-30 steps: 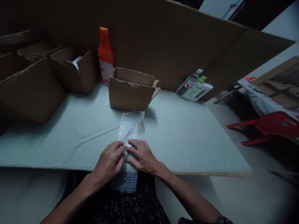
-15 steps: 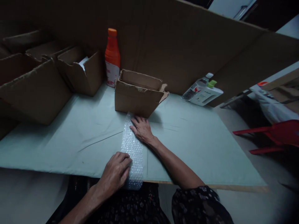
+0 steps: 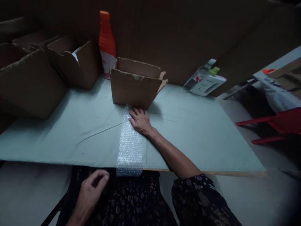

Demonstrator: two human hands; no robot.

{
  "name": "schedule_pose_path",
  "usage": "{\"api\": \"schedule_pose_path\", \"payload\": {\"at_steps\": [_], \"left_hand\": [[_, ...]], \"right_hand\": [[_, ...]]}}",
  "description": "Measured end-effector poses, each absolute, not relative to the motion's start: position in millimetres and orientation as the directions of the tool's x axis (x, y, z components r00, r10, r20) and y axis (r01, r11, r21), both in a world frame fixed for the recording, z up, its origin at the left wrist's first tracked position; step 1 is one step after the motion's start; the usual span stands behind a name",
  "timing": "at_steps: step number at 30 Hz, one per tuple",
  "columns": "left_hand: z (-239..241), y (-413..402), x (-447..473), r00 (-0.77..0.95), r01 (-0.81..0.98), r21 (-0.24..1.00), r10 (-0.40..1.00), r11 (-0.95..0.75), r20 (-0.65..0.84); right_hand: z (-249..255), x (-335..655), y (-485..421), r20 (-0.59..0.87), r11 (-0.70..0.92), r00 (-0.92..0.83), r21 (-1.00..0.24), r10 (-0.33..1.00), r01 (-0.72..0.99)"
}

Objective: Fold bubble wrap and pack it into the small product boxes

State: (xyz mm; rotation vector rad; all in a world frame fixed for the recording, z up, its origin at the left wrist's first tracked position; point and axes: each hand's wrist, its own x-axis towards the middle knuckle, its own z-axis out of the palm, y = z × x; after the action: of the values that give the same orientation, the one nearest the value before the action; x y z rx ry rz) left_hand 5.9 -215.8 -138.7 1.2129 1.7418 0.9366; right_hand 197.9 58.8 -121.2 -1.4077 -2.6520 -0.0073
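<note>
Right hand: the right hand is laid palm down on the far end of the bubble wrap strip, fingers spread flat and pointing far-left; nothing is gripped, the sheet is only pressed against the table.
Left hand: the left hand is held off the table at the near left, over the dark patterned clothing; the fingers are loosely curled, nothing is held in them, and the strip is not touched.
Bubble wrap strip: 1 long narrow strip is laid near-to-far across the pale green table cover; its near end hangs slightly over the table edge, and its far end lies just in front of the small open carton.
Small open carton: it is stood upright with flaps open, just beyond the right hand's fingertips.
Far left: an orange bottle is stood behind the carton, beside several open cardboard boxes.
Far right: a white container with a green cap is laid against the tall cardboard backing.
Right of the table: a red chair is seen.
</note>
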Motion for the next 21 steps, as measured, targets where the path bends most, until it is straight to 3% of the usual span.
{"api": "schedule_pose_path", "payload": {"at_steps": [3,10,17,21], "left_hand": [[-144,-208,7,-0.209,0.230,0.870,0.895,0.436,-0.394],[-150,-208,39,-0.041,0.011,0.908,0.907,0.419,-0.418],[-136,-233,41,-0.306,0.082,0.959,0.923,0.271,-0.235],[-116,-231,36,-0.138,0.358,0.932,0.990,0.060,-0.011]], "right_hand": [[-122,196,58,0.130,0.570,-0.561,-0.049,0.818,0.820],[-111,192,59,0.107,0.603,-0.603,0.028,0.791,0.797],[-114,181,55,0.155,0.588,-0.589,0.051,0.793,0.807],[-115,181,52,0.174,0.574,-0.573,0.050,0.801,0.817]]}}
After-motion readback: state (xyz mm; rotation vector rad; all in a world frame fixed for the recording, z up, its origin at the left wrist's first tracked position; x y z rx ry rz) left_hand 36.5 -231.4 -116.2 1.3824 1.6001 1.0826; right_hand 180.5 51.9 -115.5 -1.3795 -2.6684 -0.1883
